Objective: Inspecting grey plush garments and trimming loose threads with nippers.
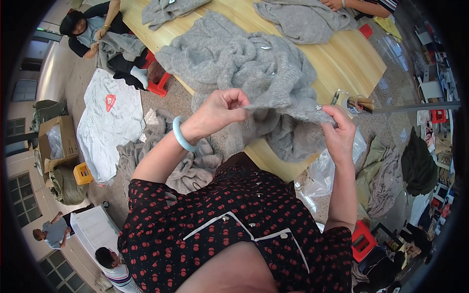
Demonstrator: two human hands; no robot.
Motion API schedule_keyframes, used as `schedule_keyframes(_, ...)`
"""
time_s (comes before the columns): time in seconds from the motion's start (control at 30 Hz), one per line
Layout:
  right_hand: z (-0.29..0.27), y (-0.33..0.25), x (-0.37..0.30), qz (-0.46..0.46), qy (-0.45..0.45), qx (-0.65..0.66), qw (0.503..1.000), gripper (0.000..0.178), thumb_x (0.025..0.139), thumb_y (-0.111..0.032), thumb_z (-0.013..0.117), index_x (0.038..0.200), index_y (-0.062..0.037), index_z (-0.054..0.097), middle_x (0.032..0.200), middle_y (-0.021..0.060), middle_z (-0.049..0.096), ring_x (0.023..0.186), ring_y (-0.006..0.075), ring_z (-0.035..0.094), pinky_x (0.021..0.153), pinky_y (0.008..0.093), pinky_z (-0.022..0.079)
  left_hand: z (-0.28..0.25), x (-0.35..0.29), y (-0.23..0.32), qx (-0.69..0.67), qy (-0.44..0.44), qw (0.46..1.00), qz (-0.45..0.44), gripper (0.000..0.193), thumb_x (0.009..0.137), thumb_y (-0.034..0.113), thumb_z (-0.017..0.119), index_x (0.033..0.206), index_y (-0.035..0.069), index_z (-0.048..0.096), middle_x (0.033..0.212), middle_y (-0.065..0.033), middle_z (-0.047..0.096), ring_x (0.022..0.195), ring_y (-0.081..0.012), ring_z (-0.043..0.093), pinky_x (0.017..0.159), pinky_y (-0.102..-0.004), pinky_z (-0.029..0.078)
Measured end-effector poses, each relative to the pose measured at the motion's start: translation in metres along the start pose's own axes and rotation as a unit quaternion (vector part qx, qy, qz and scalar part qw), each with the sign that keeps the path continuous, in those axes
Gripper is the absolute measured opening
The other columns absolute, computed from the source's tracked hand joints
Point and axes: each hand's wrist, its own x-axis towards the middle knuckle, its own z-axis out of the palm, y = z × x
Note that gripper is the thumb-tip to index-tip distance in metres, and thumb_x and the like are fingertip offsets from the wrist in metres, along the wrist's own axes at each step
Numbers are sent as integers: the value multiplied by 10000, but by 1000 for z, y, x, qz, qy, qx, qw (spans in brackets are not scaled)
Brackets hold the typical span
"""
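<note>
A fuzzy grey knit garment (293,113) is stretched between my two hands over the table's near edge. My left hand (220,111), below a pale bangle (181,134), pinches one end of the edge between thumb and curled fingers. The other end is gripped by my right hand (340,129), close to a small sparkly button (318,107). The rest of the knit hangs down in loose folds below my fingers. Behind it, a big heap of the same grey knitwear (229,53) lies on the wooden table (359,63).
More grey knits (308,22) lie farther back, by another person's hand (332,4). At the far left a seated person (85,29) handles grey knitwear. A tub of sticks (359,103) stands right of my right hand. White sheeting (112,127) covers floor at left.
</note>
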Motion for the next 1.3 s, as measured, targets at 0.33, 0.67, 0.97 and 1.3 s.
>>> schedule_keyframes(0.33, 6, -38, 3, -65, -38, 50, 996, 205, 689, 78, 518, 879, 28, 575, 789, 50, 575, 740, 111, 531, 664, 214, 407, 23, 12, 9, -281, -56, 955, -74, 92, 764, 67, 630, 811, 64, 551, 719, 36, 552, 596, -33, 490, 524, -150, 380)
schedule_keyframes(0.67, 6, -21, -9, -27, -27, 177, 983, 174, 706, 100, 509, 838, 2, 564, 779, 34, 543, 712, 98, 495, 660, 206, 391, 29, 3, 10, -298, -74, 951, -48, 148, 747, -6, 636, 831, 50, 528, 767, -17, 585, 691, -71, 561, 598, -174, 440)
schedule_keyframes(0.97, 12, 1, -17, 66, 11, 420, 905, 229, 705, 109, 527, 864, -55, 505, 850, 34, 520, 770, 110, 510, 687, 227, 421, 39, -4, 20, -316, -84, 944, -42, 140, 760, 6, 626, 872, 36, 548, 791, -13, 591, 719, -81, 571, 649, -186, 458)
schedule_keyframes(1.3, 30, -29, 0, -99, -50, 195, 975, 259, 611, 113, 496, 821, -1, 596, 755, 88, 600, 668, 196, 565, 620, 268, 441, 51, 9, 18, -242, -58, 969, -6, 141, 775, 30, 617, 903, 32, 558, 812, 3, 588, 723, -38, 544, 653, -172, 443)
